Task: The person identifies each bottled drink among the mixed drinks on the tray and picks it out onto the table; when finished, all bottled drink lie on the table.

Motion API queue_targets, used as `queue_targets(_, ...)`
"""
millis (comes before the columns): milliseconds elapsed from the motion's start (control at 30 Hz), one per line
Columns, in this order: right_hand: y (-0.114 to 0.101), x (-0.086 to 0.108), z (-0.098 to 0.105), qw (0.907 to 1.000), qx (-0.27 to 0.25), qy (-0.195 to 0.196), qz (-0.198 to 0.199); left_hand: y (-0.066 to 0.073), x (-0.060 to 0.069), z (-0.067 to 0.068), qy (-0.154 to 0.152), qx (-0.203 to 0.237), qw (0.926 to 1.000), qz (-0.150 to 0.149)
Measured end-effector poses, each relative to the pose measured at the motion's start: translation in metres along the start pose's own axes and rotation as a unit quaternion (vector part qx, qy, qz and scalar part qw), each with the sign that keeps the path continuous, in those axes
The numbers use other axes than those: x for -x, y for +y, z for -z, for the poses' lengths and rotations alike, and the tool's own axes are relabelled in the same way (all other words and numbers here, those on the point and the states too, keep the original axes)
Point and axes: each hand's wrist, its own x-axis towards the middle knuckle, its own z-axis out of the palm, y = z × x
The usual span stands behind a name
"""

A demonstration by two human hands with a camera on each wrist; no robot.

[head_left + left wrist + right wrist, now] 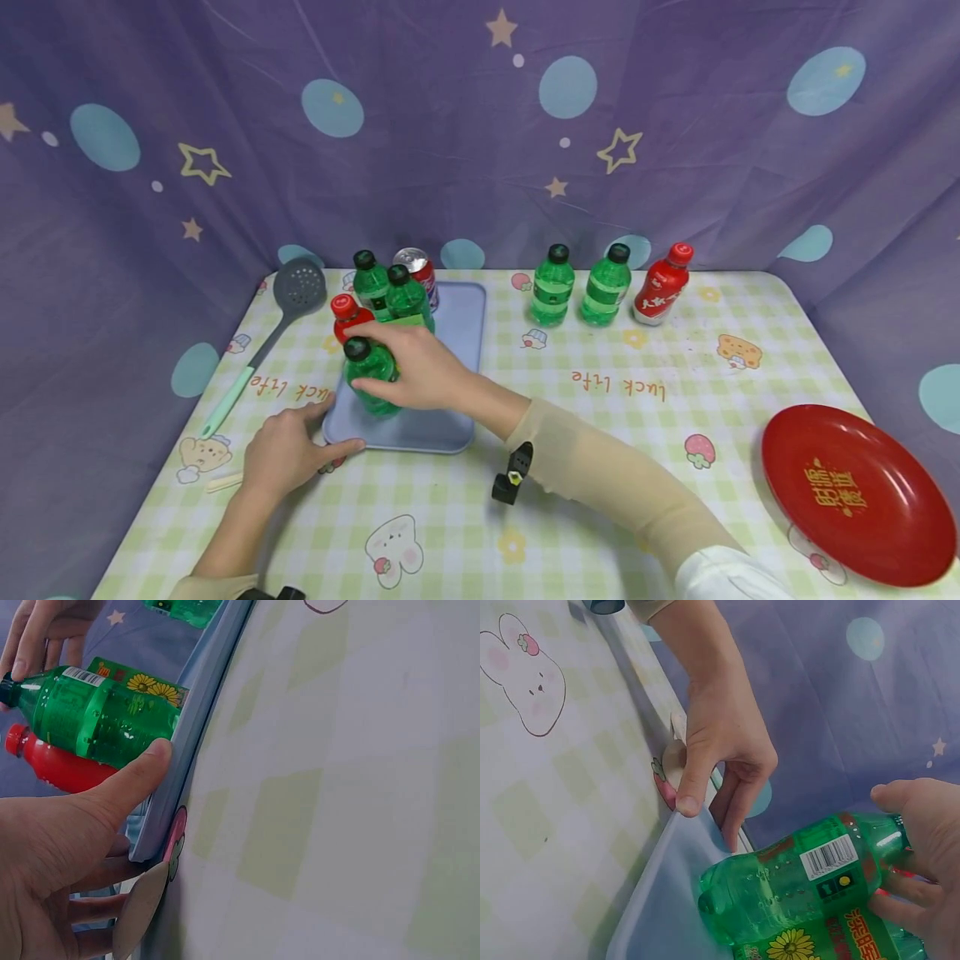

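A blue tray (461, 333) lies at the left of the table. My left hand (281, 454) grips its near left corner, the thumb on the near rim (161, 787) and the fingers round the other side. Over a green bottle (371, 371) standing upright on the tray is my right hand (412, 367). Its fingers surround the bottle's neck loosely, and in the right wrist view the thumb stands apart from the bottle. Beside that bottle are a green carton with yellow flowers (795, 945) and a red-capped bottle (348, 312). Two more green bottles (371, 283) and a can (416, 267) stand behind.
Two green bottles (552, 287) and a red bottle (663, 283) stand at the back right. A red plate (858, 496) lies near the right edge. Left of the tray lies a slotted turner (300, 287); a pale utensil (223, 482) is partly hidden by the left hand.
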Motion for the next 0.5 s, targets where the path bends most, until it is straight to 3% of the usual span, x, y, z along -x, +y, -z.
queue_targets(500, -0.002, -0.001, -0.013, 0.9978, 0.038, 0.019, -0.051, 0.002, 0.001, 0.002, -0.004, 0.002, 1.0, 0.005)
